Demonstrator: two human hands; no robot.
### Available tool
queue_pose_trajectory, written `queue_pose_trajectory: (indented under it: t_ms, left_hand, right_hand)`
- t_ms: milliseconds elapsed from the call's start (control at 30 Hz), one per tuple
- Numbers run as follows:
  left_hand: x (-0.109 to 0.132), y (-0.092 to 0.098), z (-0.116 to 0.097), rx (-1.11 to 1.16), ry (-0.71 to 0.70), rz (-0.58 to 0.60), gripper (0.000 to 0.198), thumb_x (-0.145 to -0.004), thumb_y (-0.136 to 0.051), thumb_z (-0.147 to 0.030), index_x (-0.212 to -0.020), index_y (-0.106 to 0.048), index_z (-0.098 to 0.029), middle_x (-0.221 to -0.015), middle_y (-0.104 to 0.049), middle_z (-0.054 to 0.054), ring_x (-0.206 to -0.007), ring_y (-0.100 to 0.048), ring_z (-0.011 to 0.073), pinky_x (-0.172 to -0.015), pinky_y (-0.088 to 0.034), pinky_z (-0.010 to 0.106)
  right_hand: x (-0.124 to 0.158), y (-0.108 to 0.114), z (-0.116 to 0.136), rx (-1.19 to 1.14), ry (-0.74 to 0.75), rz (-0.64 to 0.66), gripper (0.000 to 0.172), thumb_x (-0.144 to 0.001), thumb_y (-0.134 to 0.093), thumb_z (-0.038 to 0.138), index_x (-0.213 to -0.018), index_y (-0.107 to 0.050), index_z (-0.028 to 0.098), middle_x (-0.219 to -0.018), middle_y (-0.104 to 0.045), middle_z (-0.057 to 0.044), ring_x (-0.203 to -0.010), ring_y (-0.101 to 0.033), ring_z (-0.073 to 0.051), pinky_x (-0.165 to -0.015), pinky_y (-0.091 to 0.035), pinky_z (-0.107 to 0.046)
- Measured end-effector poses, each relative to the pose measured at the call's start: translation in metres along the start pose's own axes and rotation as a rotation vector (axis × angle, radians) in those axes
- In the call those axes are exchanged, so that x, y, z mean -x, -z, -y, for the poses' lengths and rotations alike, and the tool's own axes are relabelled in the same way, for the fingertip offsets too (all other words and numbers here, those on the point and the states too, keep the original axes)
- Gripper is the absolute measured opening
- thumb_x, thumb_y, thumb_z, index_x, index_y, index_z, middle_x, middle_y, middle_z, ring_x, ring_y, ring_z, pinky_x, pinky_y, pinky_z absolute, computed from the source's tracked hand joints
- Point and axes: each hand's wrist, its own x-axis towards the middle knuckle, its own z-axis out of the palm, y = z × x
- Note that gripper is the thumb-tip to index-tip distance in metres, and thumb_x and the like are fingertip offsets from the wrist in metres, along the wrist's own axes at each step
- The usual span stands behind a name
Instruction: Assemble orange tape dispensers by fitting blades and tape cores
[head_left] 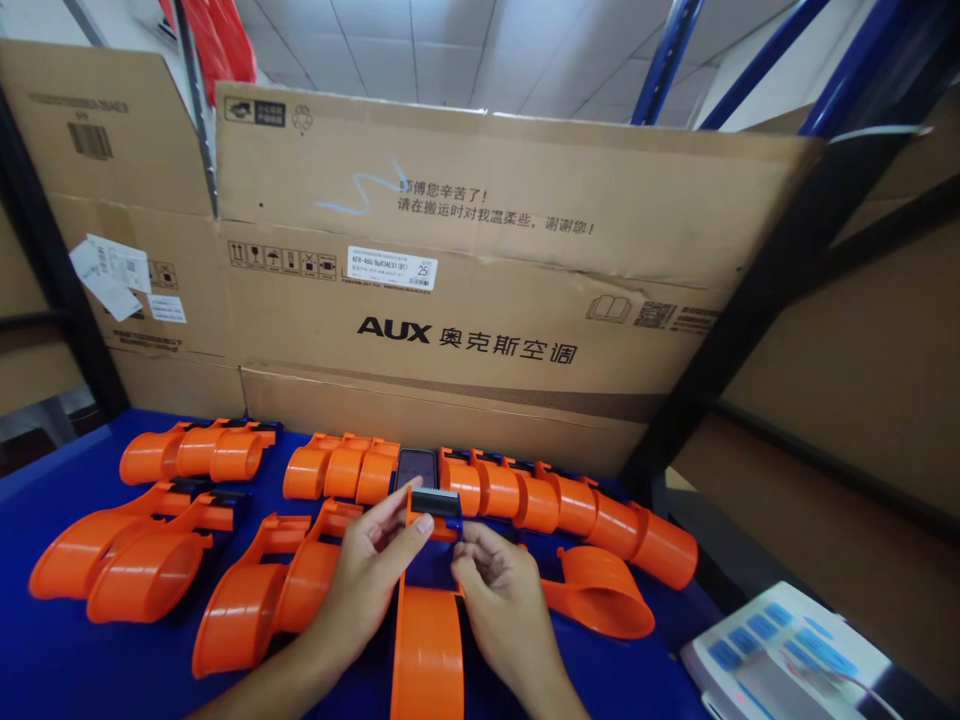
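Left hand (371, 580): gripping the orange tape dispenser (429, 620) at its upper left side, thumb pressing near the black blade piece (436, 502).
Right hand (504, 600): pinching the dispenser's right edge just below the blade piece.
Dispenser: lying on the blue tabletop (45, 660) between both hands; lower end being cut off by the frame.
Writing: the cardboard box (480, 290) behind is reading "AUX", Chinese characters, white label "KFR-46G", "25".
Others: more orange dispensers (555, 500) lying in rows around.
Phone (416, 467): standing among the back row, screen dark.
Hard to read: device with blue keys (780, 650), partly cropped.
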Motion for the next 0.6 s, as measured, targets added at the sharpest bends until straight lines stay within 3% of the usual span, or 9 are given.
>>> queue_pose_trajectory:
  t_ms: [367, 600]
  left_hand:
    - [0.0049, -0.0009, -0.0062, 0.055, 0.002, 0.008, 0.063, -0.086, -0.076, -0.034, -0.144, -0.058, -0.019, -0.122, -0.076, 0.011, -0.118, -0.068, 0.0297, -0.105, -0.050, 0.041]
    - [0.0042, -0.0012, -0.0100, 0.114, 0.041, -0.019, 0.054, -0.081, -0.080, -0.037, -0.132, -0.068, -0.020, -0.121, -0.077, 0.010, -0.121, -0.066, 0.0308, -0.106, -0.048, 0.040]
  right_hand:
    - [0.0005, -0.0052, 0.0008, -0.055, 0.077, -0.035, 0.015, -0.083, -0.061, 0.025, -0.082, -0.071, 0.015, -0.062, -0.044, 0.004, -0.056, -0.035, -0.010, -0.050, -0.032, -0.021]
    - [-0.0002, -0.0060, -0.0044, -0.088, 0.033, -0.019, 0.014, -0.083, -0.067, 0.029, -0.084, -0.068, 0.015, -0.063, -0.049, 0.004, -0.056, -0.040, -0.010, -0.052, -0.036, -0.021]
